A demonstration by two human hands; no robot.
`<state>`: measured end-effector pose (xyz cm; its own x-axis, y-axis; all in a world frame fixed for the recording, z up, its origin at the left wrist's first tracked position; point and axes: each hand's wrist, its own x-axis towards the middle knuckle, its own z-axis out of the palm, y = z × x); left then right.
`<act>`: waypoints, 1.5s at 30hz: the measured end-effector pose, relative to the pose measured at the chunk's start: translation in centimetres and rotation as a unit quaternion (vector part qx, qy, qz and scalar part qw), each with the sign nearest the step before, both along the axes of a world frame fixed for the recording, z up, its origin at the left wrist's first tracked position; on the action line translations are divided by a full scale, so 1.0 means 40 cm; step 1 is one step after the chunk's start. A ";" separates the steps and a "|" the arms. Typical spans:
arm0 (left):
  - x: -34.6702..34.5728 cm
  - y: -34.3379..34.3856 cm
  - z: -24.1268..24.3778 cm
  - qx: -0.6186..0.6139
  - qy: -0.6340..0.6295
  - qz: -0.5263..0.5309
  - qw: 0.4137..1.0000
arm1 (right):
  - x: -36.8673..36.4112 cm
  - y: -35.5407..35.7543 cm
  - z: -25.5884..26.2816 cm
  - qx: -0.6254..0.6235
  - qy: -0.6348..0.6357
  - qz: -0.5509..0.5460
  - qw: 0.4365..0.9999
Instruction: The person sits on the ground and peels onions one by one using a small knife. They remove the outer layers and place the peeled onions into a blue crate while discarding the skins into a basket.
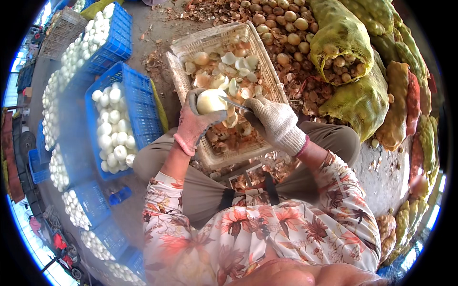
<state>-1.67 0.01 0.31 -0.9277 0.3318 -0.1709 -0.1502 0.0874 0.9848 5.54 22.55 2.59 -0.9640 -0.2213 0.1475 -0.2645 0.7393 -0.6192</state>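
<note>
My left hand (pixel 197 119), in a pink and grey glove, grips a pale peeled onion (pixel 211 101) above a worn cream plastic crate (pixel 266 60). A cream knitted glove covers my right hand (pixel 273 119), which is closed around a small knife; the handle is hidden in the fist. The knife's blade (pixel 234 102) points left and its tip meets the onion's right side. Onion skins and cut outer layers (pixel 239 68) lie in the crate below both hands, along with a brownish onion (pixel 201 58) near its far left corner.
A blue plastic crate (pixel 145 103) of peeled onions stands at the left, with more filled blue crates (pixel 116 32) beyond. Unpeeled onions (pixel 293 39) and loose skins cover the floor at the far right. Yellow-green mesh sacks (pixel 340 32) stand there, one open at its mouth.
</note>
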 end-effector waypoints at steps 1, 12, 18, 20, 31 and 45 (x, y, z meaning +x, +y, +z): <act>0.001 0.002 -0.001 -0.023 0.020 -0.009 0.999 | 0.002 -0.004 0.002 -0.017 -0.030 -0.012 0.999; -0.005 0.017 -0.011 -0.013 -0.001 -0.054 0.998 | -0.005 0.018 -0.024 -0.315 -0.302 -0.052 0.898; 0.013 0.035 0.013 0.154 -0.066 -0.149 0.975 | -0.010 0.025 0.015 -0.459 -0.379 -0.119 0.795; 0.023 0.044 0.000 0.223 -0.108 -0.152 0.957 | -0.015 0.016 0.006 -0.487 -0.356 -0.118 0.789; 0.011 0.031 0.008 0.142 -0.203 -0.069 0.966 | -0.017 0.003 -0.013 -0.200 -0.152 -0.061 0.966; -0.014 0.006 -0.016 0.085 -0.066 0.002 0.994 | 0.019 0.011 -0.010 0.065 0.093 0.053 0.992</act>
